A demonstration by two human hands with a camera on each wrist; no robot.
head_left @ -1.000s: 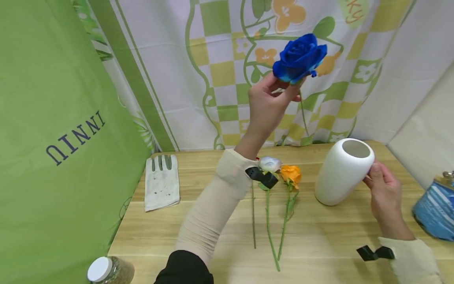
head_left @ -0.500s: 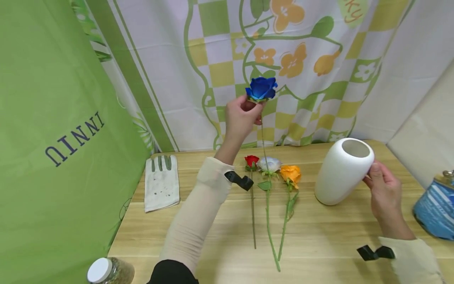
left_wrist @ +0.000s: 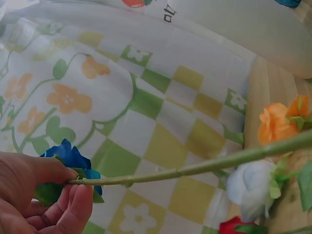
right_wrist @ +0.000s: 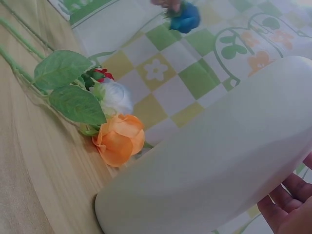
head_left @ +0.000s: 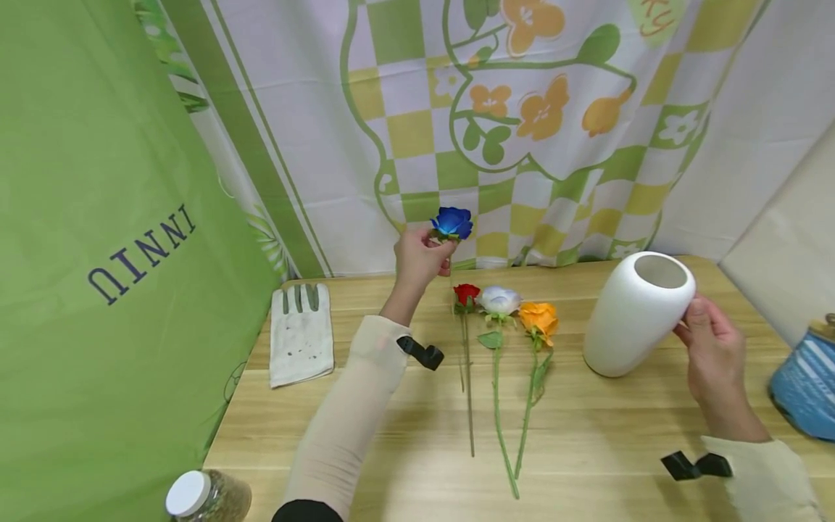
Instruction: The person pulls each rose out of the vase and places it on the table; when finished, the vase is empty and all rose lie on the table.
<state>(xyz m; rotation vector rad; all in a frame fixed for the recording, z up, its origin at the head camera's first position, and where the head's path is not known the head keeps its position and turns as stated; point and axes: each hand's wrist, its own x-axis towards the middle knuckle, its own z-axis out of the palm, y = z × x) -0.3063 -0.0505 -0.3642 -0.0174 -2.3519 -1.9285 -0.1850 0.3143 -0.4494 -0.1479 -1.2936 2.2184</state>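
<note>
In the head view my left hand [head_left: 417, 257] pinches the thin stem of a blue rose [head_left: 453, 222] just under its bloom. The left wrist view shows the thumb and fingers on that green stem [left_wrist: 161, 174], which runs off to the right. The rose is held upright above the table's back edge, left of the other flowers. At the right my right hand [head_left: 714, 348] holds a white vase [head_left: 636, 319] by its right side, its mouth facing up. The vase's base is on the table; whether it leans, I cannot tell. Fingers behind the vase are partly hidden.
A red rose [head_left: 467, 293], a white flower [head_left: 499, 301] and an orange rose [head_left: 538, 320] lie side by side, stems toward me. A glove [head_left: 301, 337] lies left. A white-lidded jar [head_left: 209, 496] stands front left, a blue pouch-like object [head_left: 809, 384] far right.
My left hand has brought the blue rose down and to the left, from high before the curtain to just above the table's back edge. The right hand stays on the vase.
</note>
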